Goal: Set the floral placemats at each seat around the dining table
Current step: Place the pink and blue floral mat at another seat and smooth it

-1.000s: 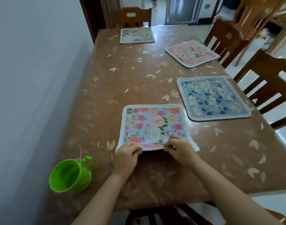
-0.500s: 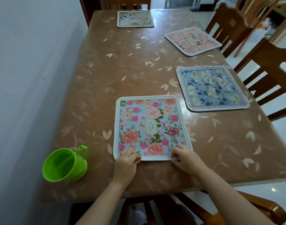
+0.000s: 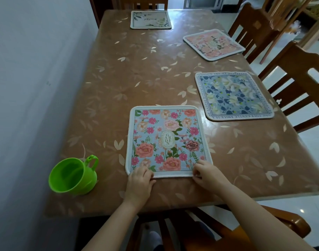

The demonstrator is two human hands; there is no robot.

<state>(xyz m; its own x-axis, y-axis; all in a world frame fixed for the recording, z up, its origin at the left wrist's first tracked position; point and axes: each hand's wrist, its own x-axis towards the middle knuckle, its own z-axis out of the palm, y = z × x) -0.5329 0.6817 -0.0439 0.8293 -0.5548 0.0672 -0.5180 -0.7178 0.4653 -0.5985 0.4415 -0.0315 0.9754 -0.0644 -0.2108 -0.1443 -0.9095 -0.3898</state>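
The desk (image 3: 137,78) wears a glossy brown cover printed with pale leaves, and its left side runs along a plain white wall (image 3: 28,87). My pink-flowered mat (image 3: 166,140) lies flat at the near end, in front of me. My left hand (image 3: 139,182) pinches its near left corner with curled fingers, and my right hand (image 3: 208,173) pinches its near right corner the same way. A blue mat (image 3: 233,96) and a peach mat (image 3: 214,44) lie along the right edge, and a pale mat (image 3: 150,19) lies at the far end. A green cup (image 3: 73,176) stands left of my left hand, apart from the mat. A wooden chair (image 3: 300,87) stands by the blue mat and a second chair (image 3: 253,31) by the peach mat, on a pale tiled floor (image 3: 314,145).
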